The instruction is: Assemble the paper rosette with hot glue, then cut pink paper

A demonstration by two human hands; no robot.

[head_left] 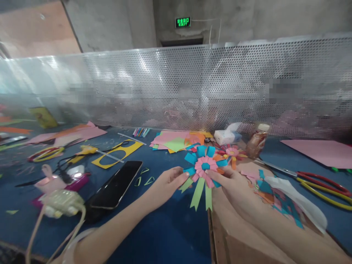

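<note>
Grey concrete walls close off the far side of the room, with a dull perforated metal screen running the whole width before them. Below the screen spreads a blue table, and at its near right a piece of brown cardboard lies beneath the person's right forearm. On the far right rests a pink sheet; far in the middle, coloured papers overlap in a pile. Scissors with red and yellow handles lie to the right, near paper scraps. A dark phone sits left of the hands, with a yellow card full of oval holes farther off. At the middle, just over the cardboard's left edge, is a paper flower with blue loops, pink petals and green tails. The left hand pinches its left edge between thumb and fingers; the right hand grips its right side, thumb pressed on the pink petals. Just beyond stand a jar with a pale lid and a tissue pack, near a second flower. Smallest are some green paper loops, right of the phone.
</note>
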